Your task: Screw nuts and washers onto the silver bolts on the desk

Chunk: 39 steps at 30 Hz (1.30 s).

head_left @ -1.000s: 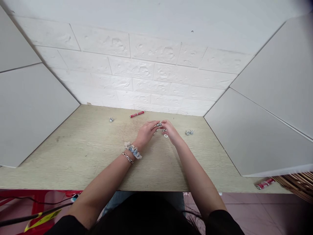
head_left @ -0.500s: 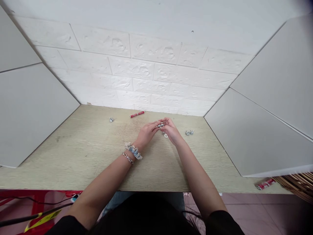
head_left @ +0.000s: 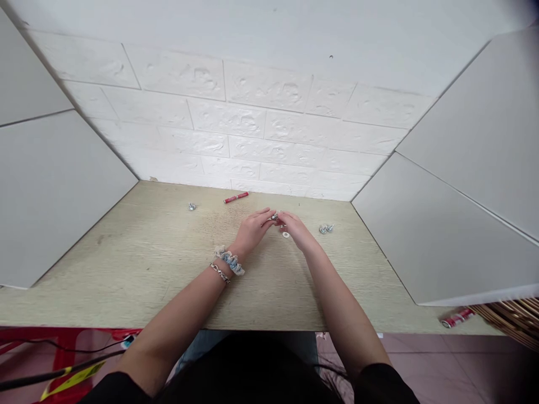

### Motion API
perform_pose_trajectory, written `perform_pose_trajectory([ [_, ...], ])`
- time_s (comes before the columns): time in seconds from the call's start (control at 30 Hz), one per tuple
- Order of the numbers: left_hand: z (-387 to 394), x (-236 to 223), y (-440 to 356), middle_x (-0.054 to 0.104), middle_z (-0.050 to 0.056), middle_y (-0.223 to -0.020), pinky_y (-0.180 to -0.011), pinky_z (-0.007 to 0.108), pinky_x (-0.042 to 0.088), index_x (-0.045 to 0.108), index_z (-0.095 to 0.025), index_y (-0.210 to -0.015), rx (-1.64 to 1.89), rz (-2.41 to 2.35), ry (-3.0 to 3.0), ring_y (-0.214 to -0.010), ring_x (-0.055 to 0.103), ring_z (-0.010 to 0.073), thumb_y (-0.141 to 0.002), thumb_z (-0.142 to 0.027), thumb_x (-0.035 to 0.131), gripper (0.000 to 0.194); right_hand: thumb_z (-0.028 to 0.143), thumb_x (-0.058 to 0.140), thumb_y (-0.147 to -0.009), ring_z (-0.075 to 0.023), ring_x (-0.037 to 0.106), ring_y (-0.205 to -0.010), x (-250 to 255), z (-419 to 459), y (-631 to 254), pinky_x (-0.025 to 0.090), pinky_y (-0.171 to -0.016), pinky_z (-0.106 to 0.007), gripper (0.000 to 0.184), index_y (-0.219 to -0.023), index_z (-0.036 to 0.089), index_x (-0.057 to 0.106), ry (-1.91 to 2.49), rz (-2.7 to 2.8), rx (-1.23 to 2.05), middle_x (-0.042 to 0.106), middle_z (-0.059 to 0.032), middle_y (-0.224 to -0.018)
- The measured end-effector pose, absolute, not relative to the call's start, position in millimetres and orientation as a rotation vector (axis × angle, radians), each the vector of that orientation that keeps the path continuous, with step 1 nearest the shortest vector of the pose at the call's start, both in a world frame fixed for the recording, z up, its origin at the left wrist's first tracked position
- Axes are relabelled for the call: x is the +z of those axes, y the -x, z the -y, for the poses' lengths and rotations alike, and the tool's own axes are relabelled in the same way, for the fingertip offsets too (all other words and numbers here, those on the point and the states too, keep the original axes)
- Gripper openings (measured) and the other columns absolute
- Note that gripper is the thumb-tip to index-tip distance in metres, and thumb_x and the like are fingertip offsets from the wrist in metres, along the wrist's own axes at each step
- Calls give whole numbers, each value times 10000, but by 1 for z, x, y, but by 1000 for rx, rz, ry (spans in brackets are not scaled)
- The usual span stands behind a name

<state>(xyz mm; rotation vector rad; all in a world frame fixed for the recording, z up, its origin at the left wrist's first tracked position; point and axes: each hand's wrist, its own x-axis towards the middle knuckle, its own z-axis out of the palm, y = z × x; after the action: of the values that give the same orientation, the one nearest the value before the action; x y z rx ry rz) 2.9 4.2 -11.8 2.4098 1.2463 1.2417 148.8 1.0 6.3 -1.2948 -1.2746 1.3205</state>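
In the head view a small silvery metal bolt (head_left: pixel 274 217), its details too small to make out, sits between the fingertips of both hands just above the table. My left hand (head_left: pixel 254 230) pinches it from the left with thumb and forefinger. From the right, my right hand (head_left: pixel 296 229) closes its fingers on the same piece, partly covering it. A flat round washer (head_left: pixel 286 235) lies on the table below my right fingers, beside another small bit of metal that is half hidden.
On the wooden table (head_left: pixel 168 269), a bolt with a washer (head_left: pixel 192 206) stands at the left and a small group of bolts (head_left: pixel 326 228) at the right. A red marker-like tube (head_left: pixel 236 197) lies near the white brick wall. Grey panels flank both sides; another red tube (head_left: pixel 457 317) lies front right.
My right fingers have lowered and curled in closer around the bolt, which has turned and shows less. My left hand has barely moved.
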Motion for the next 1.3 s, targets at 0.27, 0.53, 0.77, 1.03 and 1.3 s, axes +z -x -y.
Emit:
perform_pose_trajectory([
  [0.27, -2, -11, -5, 631, 55, -1095, -907, 310, 459, 571, -208, -1117, 1249, -1202, -2481, -1064, 561, 165, -852, -297, 469, 298, 507, 448, -733, -155, 515, -783, 2, -4, -147, 382, -664, -279, 318, -748, 202, 538, 1343, 1298, 1224, 571, -10, -799],
  [0.53, -4, -14, -4, 628, 70, -1099, -909, 302, 460, 561, -186, -1123, 1266, -1204, -2526, -1078, 551, 158, -862, -267, 448, 295, 355, 531, -666, -134, 502, -725, 5, -1, -147, 374, -632, -257, 157, -717, 217, 476, 1198, 1249, 1284, 543, 17, -733],
  [0.77, -2, -12, -5, 624, 73, -1106, -902, 306, 466, 557, -182, -1122, 1296, -1174, -2541, -1078, 553, 164, -863, -273, 450, 295, 354, 466, -678, -148, 518, -822, 7, -4, -151, 381, -679, -268, 157, -776, 231, 477, 1247, 1148, 1185, 587, 7, -896],
  [1.03, -3, -15, -5, 632, 74, -1091, -916, 303, 456, 566, -176, -1108, 1270, -1198, -2543, -1097, 540, 166, -866, -256, 442, 284, 626, 372, -743, -139, 495, -527, -3, -6, -150, 375, -635, -291, 520, -458, 192, 402, 1359, 1342, 1243, 469, -2, -450],
  [1.3, -3, -14, -4, 622, 62, -1112, -890, 303, 470, 562, -202, -1115, 1262, -1271, -2521, -1068, 559, 162, -867, -253, 439, 280, 309, 529, -658, -111, 559, -700, 1, -6, -149, 343, -598, -222, 173, -808, 232, 490, 1195, 1134, 1353, 590, 49, -758],
])
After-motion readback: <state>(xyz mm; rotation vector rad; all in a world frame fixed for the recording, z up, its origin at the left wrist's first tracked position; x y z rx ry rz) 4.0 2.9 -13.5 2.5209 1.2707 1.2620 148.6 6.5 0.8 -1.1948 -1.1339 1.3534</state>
